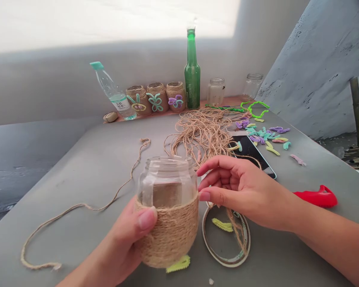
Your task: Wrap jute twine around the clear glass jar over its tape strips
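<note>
A glass jar [167, 181] is tilted slightly in my left hand [128, 239], which grips it from the left with the thumb across its front. Twine wrapping [170, 231] covers the jar's lower part; bare glass shows above it up to the threaded neck. My right hand [230, 187] is beside the jar's right side, its fingers loosely curled and the thumb apart from the index finger. I see nothing held in it, though its palm side is partly hidden. Below that hand a ring-shaped roll of tape [205, 235] lies on the table, with loose twine strands across it.
A heap of twine [200, 131] lies beyond the jar, beside a dark tablet [251, 153]. Colored chenille pieces [263, 133] are scattered at right, near a red-handled tool [320, 197]. A green bottle [192, 75], a water bottle [116, 95] and decorated jars [155, 105] stand behind.
</note>
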Demonstrator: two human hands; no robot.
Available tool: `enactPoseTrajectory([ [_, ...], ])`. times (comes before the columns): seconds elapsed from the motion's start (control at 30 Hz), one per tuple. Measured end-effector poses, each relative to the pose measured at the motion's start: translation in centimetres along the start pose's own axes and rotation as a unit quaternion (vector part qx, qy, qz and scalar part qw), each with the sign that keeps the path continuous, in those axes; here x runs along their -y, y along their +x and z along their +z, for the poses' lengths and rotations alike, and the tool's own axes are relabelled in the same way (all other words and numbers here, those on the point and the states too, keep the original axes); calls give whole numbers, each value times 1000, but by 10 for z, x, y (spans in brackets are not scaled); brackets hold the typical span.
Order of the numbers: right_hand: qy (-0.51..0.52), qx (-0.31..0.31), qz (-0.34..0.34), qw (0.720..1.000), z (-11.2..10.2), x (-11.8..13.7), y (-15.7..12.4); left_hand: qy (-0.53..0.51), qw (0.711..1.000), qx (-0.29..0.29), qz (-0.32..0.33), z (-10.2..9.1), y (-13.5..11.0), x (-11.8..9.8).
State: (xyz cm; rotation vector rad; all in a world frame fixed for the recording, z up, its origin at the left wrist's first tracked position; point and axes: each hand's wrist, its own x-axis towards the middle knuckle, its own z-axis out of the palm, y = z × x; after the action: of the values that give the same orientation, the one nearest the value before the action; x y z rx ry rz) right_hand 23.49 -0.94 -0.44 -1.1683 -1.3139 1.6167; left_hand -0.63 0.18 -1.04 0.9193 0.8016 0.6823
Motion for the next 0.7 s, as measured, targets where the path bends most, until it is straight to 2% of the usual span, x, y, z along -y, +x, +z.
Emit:
enactPoseTrajectory([
  [0.1,-17,9,0,1000,0,-1,0,-13,1000,18,-15,-1,0,0],
  [0.2,11,24,14,1000,-1,-2,2,-16,999,28,-14,-1,1,1],
  [0.27,30,20,15,999,0,-2,3,5,1000,3,-6,0,0,2],
  [0.37,27,4,5,1000,0,-4,3,81,994,-66,13,2,-4,4],
  [0.5,-50,-6,-24,998,-2,-7,4,166,980,-110,20,3,-4,4],
  [0.57,-136,-38,-89,986,-1,-5,3,145,981,-126,17,2,-2,3],
  [0.67,-244,-125,-260,926,8,3,-6,73,990,-124,1,-5,-1,3],
  [0.7,-257,-136,-300,909,12,6,-13,51,993,-111,-6,-9,-1,6],
])
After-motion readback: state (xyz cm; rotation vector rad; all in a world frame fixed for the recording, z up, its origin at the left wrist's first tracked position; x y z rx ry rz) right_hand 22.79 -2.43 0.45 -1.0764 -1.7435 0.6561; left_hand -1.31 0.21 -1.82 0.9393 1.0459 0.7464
